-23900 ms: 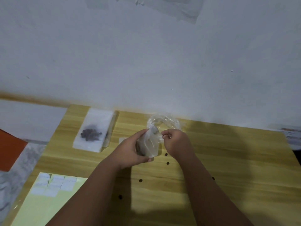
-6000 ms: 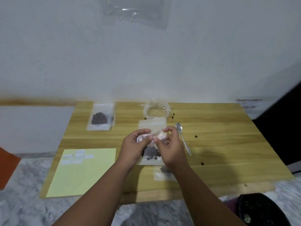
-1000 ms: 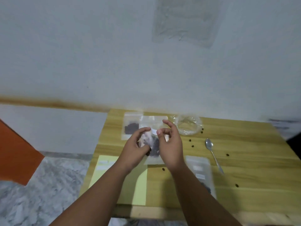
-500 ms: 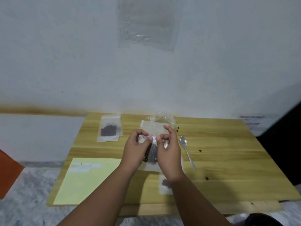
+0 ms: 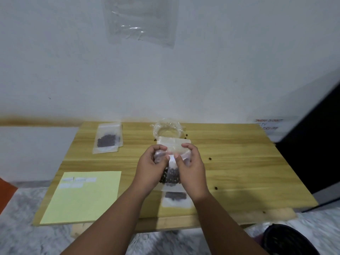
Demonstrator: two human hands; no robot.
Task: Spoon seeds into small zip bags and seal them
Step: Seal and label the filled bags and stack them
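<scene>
Little has shifted in the last 0.5 s: both hands keep the same pinch on the top of the zip bag [image 5: 170, 163], and only the view has tilted a touch. The left hand [image 5: 150, 168] and right hand [image 5: 192, 169] hold the bag above the table [image 5: 239, 162], near its middle, with fingers curled behind the film and thumbs in front. The 2 thumb tips almost touch at the centre of the bag's upper edge. That edge, where the zip strip should be, runs left to right between the hands, and the bag hangs from it toward the person, with the dark seeds [image 5: 171, 176] pooled low. The next move likely depends on this: the strip stretches away from each thumb toward its own side, so the left would press out leftward and the right rightward, neither hand nearer than the other. Whether any of the strip is already closed is too blurred to tell. Another filled bag [image 5: 174, 199] lies flat just below the hands, a third filled bag [image 5: 108, 139] lies at the far left, and the open supply bag [image 5: 168, 127] stands behind.
</scene>
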